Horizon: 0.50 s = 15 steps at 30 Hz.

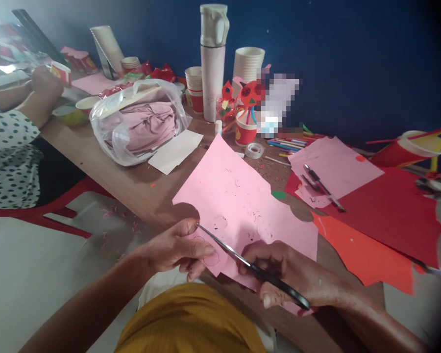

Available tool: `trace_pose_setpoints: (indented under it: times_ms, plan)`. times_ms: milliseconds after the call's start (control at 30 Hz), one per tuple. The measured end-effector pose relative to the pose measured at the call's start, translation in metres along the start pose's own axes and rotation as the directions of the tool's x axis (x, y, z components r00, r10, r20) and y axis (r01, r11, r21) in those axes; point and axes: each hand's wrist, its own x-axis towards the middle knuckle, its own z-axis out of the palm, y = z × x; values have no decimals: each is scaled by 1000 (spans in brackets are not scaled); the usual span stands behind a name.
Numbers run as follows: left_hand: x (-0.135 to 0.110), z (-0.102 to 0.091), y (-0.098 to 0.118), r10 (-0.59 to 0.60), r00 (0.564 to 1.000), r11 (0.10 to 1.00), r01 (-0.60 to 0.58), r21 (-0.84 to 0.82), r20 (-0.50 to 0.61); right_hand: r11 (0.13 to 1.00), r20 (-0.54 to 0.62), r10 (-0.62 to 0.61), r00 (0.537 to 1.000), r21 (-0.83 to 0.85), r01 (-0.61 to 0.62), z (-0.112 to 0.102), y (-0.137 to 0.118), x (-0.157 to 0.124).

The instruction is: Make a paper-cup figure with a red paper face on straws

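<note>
From my far-off seat I look down on two bare hands working over a wooden table [132, 191]; the step in hand looks like cutting; the left hand [176, 247] holds a sheet of pink paper [228, 196] in a narrow pinch near its edge, and the paper sits between both hands, out past the table's edge; the right hand [290, 274] is wrapped tight around a pair of black-handled scissors [275, 282]; the long thin blades point up and to the left, across the paper, and their tips end just above the left thumb; I cannot tell how far apart the blades are, as they look like one thin line from here; a thin drawn ring [210, 257] on the paper lies right by the left fingers; a roll of clear tape [255, 150] sits just past the far edge of the paper; a sheet of red paper [382, 211] and a piece of orange paper [360, 250] lie off to the right; a clear plastic bag of pink cloth [135, 125] sits farther off; on the left, another person's hand [46, 86] works at the table, with a spotted sleeve [11, 147] beside it.
</note>
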Motion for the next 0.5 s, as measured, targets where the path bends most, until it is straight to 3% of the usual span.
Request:
trace_pose_setpoints:
  times_ms: [133, 267, 500]
  plan:
    - [3, 2, -1, -23, 1000, 999, 23, 22, 5, 995, -38, -85, 996, -54, 83, 0, -2, 2]
    - [9, -1, -7, -45, 998, 999, 46, -25, 34, 995, -59, -95, 994, -40, 93, -2, 5, 5]
    - [6, -13, -2, 11, 990, 995, 4, 104, -141, 981, -177, -190, 966, 13, 195, -9, 6, 10]
